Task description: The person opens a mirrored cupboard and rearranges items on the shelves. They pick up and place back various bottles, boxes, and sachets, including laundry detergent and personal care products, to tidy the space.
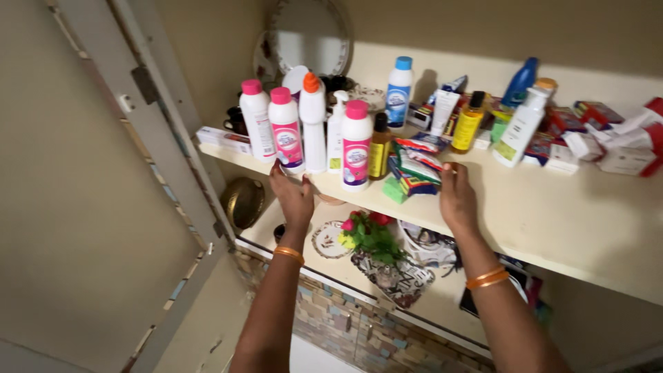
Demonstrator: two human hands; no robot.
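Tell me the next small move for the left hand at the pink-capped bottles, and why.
Probably close the left hand around the pink-capped bottle right above its fingertips. The fingers already reach the shelf edge at that bottle's base, but nothing is gripped. The right hand rests open beside the stack of packets, so it steadies nothing on the left.

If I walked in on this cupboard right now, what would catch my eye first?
Probably the row of white bottles with pink caps at the shelf's front left, with the left hand reaching just below them. The right hand rests on the shelf beside a pile of colourful packets.
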